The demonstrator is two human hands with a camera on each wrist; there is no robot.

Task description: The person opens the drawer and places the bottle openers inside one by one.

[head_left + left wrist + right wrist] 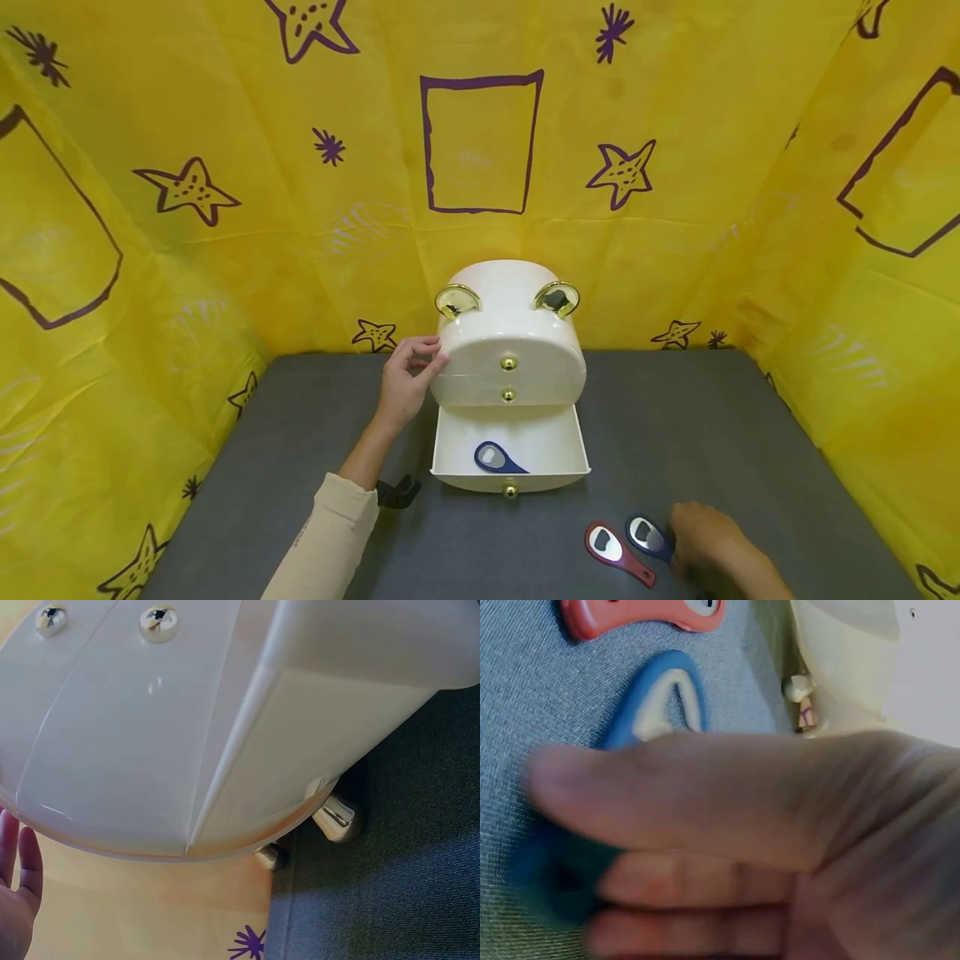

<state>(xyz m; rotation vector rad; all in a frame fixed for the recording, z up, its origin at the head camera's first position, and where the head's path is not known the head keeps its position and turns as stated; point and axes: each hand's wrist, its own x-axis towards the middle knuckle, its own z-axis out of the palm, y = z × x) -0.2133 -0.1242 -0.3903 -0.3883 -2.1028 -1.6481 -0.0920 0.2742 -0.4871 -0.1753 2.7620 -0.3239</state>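
My left hand rests its fingertips on the left side of a white rounded drawer cabinet. In the left wrist view, a few left-hand fingers show at the cabinet's edge. The bottom drawer is pulled out, and one blue bottle opener lies in it. My right hand is down on the table at the handle of another blue bottle opener. Thumb and fingers seem to pinch that handle, partly hidden and blurred in the right wrist view. Beside it lies a red bottle opener.
Gold knobs mark the drawer fronts, and two gold-rimmed round ornaments stand on top of the cabinet. Yellow patterned cloth walls in the grey table at the back and sides.
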